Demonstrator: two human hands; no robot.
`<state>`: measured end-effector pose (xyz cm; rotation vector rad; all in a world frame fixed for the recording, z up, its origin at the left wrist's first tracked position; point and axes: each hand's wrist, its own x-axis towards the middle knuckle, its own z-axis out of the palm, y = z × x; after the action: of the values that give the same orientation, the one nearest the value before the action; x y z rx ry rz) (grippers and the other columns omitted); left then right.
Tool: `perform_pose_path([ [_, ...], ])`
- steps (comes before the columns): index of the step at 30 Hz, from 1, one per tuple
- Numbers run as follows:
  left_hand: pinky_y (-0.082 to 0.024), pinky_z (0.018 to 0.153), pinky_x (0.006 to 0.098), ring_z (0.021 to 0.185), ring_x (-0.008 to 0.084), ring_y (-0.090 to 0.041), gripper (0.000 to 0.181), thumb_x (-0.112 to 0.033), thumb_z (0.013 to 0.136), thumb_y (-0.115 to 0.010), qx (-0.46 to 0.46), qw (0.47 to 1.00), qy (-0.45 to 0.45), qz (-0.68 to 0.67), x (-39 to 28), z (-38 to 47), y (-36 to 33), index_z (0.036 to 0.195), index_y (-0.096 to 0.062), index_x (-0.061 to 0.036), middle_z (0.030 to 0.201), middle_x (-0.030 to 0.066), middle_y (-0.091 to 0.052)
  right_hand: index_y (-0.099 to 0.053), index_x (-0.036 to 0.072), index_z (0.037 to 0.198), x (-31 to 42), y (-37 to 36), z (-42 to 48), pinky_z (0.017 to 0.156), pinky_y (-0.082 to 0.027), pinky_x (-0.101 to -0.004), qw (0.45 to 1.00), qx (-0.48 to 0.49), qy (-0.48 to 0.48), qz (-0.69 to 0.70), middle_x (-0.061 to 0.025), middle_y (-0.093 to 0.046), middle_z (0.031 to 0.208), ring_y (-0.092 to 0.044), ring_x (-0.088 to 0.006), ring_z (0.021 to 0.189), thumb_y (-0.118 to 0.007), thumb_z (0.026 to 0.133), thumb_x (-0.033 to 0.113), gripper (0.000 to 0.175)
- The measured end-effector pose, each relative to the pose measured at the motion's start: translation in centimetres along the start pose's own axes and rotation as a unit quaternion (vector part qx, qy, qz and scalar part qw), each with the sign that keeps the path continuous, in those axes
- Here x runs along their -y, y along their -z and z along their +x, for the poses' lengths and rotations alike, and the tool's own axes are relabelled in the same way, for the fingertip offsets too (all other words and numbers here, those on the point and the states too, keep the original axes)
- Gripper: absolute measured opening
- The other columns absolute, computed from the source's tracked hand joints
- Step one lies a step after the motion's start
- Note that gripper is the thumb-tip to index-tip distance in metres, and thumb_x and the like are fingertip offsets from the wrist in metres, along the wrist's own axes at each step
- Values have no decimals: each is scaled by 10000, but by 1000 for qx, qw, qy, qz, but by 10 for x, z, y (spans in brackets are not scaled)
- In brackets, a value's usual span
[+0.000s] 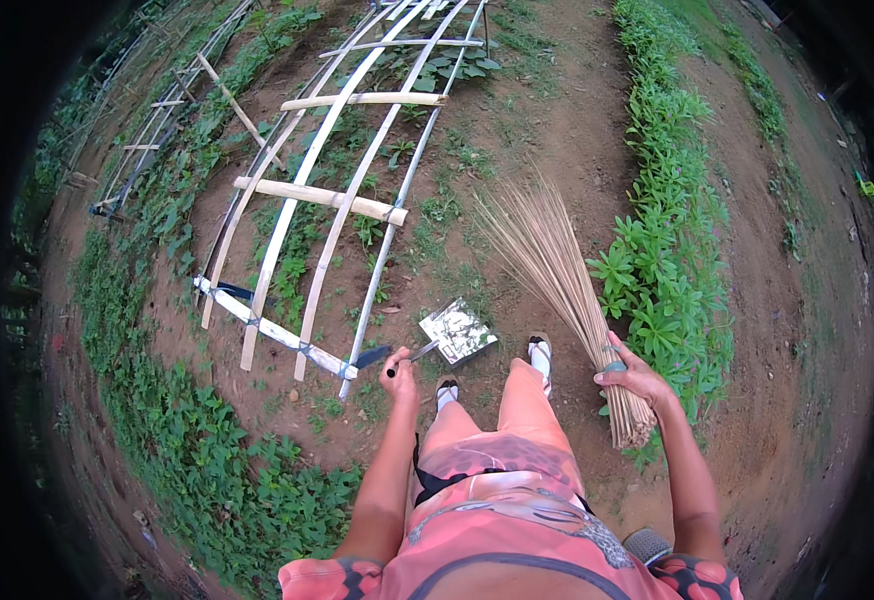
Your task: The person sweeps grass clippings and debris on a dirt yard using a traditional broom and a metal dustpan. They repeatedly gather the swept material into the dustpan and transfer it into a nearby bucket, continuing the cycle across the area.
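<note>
My left hand (pixel 401 379) is closed around the thin metal handle of a long-handled dustpan (pixel 461 331), apparently made from a shiny, box-shaped tin. Its pan hangs or rests just ahead of my feet; contact with the ground cannot be judged. In my right hand (pixel 638 381) is a stick broom (pixel 568 281) of thin, stiff ribs. I grip it near the bound end, beside a blue-green binding. Its bristles fan out forward and up to the left, while the cut ends show below my hand.
A trellis of wooden slats (pixel 321 196) stands at front left over low plants. Leafy flowering plants (pixel 662 247) form a row on the right. Green ground creepers (pixel 204 457) spread at lower left. Bare soil (pixel 557 142) runs between. A grey rounded object (pixel 647 545) sits by my right arm.
</note>
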<state>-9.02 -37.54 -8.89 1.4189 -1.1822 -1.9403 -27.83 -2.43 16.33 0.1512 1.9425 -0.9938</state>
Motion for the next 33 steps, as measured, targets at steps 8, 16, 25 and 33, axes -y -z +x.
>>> perform_pose_path([
  [8,-485,674,244,756,73,-538,269,39,796,-481,-100,994,-16,30,15,-23,-16,1016,-612,-45,1026,19,-602,-119,42,1451,-13,66,216,912,-401,-288,1000,-10,16,4,-237,-489,1252,-518,-266,1090,-707,560,96,1069],
  [16,-457,627,233,729,88,-523,265,66,777,-469,-227,974,7,-30,10,-63,-69,997,-596,-7,889,22,-575,-133,72,1456,16,140,146,829,-428,-256,963,246,-83,-77,-113,-571,1121,-588,-164,845,-710,658,107,986],
  [25,-495,725,287,805,138,-529,291,56,791,-468,-326,943,45,-58,6,-89,-78,1022,-604,-58,905,38,-534,-147,104,1459,7,208,186,937,-386,-299,978,152,-2,-146,-200,-470,1291,-530,-259,1083,-720,611,123,1023],
  [33,-501,739,323,816,153,-516,303,57,790,-441,-328,938,64,-88,15,-85,-60,1015,-604,-63,932,47,-524,-180,-59,1405,-5,171,232,942,-391,-300,976,204,-33,-72,-181,-176,1486,-512,-264,1119,-718,619,123,970],
])
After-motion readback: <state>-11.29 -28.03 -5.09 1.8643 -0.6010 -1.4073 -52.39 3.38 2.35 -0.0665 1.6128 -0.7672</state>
